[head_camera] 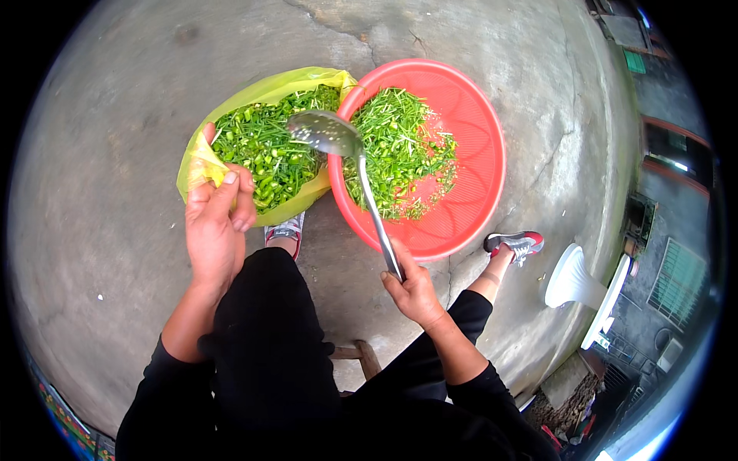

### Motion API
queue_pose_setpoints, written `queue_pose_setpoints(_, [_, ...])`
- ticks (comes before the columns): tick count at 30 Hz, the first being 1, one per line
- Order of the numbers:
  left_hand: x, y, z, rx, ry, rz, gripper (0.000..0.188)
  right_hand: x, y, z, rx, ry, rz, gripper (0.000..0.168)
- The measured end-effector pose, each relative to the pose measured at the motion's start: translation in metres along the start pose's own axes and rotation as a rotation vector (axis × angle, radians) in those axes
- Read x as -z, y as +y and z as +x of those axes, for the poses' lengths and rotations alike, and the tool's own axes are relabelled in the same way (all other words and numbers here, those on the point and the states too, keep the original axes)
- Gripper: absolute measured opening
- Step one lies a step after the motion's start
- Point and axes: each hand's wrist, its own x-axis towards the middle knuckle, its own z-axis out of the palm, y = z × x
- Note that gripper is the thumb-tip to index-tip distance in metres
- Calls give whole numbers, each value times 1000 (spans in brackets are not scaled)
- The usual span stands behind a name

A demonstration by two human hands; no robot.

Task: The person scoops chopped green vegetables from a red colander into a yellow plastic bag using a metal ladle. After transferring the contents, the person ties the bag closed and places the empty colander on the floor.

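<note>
My left hand point(219, 219) pinches the near left edge of a yellow plastic bag point(253, 91), which gapes wide and holds chopped green vegetables point(271, 155). In my right hand point(412, 288) is the handle of a metal slotted ladle point(328, 132). The ladle's bowl hangs over the gap between bag and basin, with small pale bits on it. A round red plastic basket point(478, 138) stands against the bag's right side. Cut green stalks and pepper pieces point(395, 144) lie in a heap on its left half, with pale seeds scattered about.
Cracked concrete floor point(115, 144) lies all around. My shoes point(285, 230) stand by the bag and right of the basket. A wooden stool point(366, 357) is partly visible under me. To the right are a white pedestal table point(576, 282) and a building wall with windows point(677, 282).
</note>
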Motion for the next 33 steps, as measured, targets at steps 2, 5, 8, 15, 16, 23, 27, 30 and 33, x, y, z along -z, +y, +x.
queue_pose_setpoints(2, [-2,-3,0,-7,7,-13,55,10,23,5,47,144,5,61])
queue_pose_setpoints(5, [-5,-4,0,-3,-9,-10,56,35,62,21,84,400,-263,62])
queue_pose_setpoints(8, [-4,-4,0,2,4,12,56,66,67,49,-131,467,-389,55])
queue_pose_setpoints(15, [-3,-2,0,-14,-22,24,56,60,128,49,-341,463,-524,58])
queue_pose_setpoints(16, [-5,-3,1,-9,-25,25,56,52,132,41,-295,465,-480,59])
queue_pose_setpoints(23, [-3,-3,-1,0,-23,12,56,25,70,27,-658,58,892,44])
queue_pose_setpoints(27, [-2,-5,0,-2,-58,-18,56,47,86,11,-715,-172,1281,27])
queue_pose_setpoints(30, [-2,-4,1,1,-43,26,56,38,79,15,-664,-139,1091,25])
queue_pose_setpoints(33, [-5,-6,1,15,-28,43,55,14,60,37,-609,-15,993,30])
